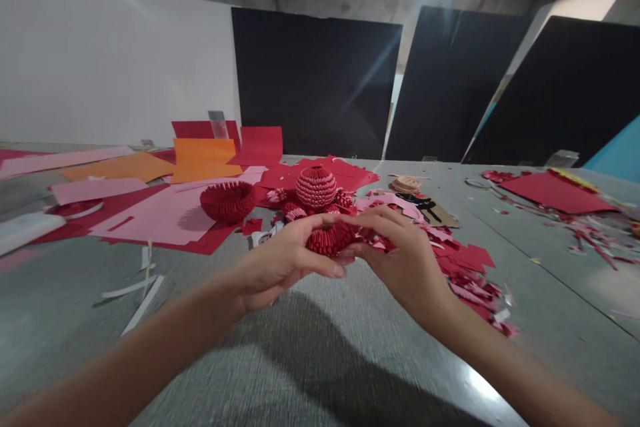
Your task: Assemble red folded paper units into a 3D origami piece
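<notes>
Between my two hands is a dark red ring of folded paper pieces (330, 237), raised above the grey surface. My left hand (294, 253) wraps round its left side, thumb below and fingers over the top. The fingers of my right hand (395, 243) are bent together against its right edge. Just behind stands a round pink and red folded-paper ball (317, 187), with smaller folded-paper pieces around its base. A dark red folded-paper bowl (228, 201) sits to the left on pink paper.
Pink sheets (160, 213), orange sheets (204, 157) and red sheets cover the left. A clear container (218, 125) stands behind them. White strips (143, 303) lie front left. Red and pink scraps (480, 290) spread to the right, near brown cardboard (435, 211). Black panels (315, 80) stand behind.
</notes>
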Motion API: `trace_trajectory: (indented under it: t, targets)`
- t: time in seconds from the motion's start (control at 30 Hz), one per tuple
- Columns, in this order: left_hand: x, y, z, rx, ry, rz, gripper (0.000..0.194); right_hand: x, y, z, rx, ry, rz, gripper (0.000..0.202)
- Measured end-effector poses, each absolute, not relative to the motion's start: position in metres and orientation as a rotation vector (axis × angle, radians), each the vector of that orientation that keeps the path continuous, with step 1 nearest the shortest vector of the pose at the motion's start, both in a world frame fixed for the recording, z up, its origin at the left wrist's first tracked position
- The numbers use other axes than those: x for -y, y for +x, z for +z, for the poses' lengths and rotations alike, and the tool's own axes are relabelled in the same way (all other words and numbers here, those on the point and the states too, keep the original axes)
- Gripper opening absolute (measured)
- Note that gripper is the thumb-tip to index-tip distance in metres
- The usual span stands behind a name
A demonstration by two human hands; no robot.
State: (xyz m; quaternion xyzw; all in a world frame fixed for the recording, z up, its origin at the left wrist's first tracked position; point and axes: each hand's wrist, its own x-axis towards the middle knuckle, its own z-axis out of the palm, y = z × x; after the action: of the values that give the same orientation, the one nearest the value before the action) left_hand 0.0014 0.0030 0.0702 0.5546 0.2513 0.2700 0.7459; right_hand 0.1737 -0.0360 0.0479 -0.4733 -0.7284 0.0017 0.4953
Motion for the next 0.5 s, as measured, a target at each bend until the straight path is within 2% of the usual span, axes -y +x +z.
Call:
trace_trajectory:
  t: [0.07, 0.5]
  targets:
    - [-0.003, 0.001, 0.07, -0.586, 1.274, 0.624, 0.063, 0.035, 0.174, 0.048, 1.757, -1.139, 0.043, 0.035]
    - [-0.016, -0.003, 0.066, -0.672, 1.659, 0.674, 0.043, 0.036, 0.172, 0.051, 1.682, -1.168, 0.195, 0.03]
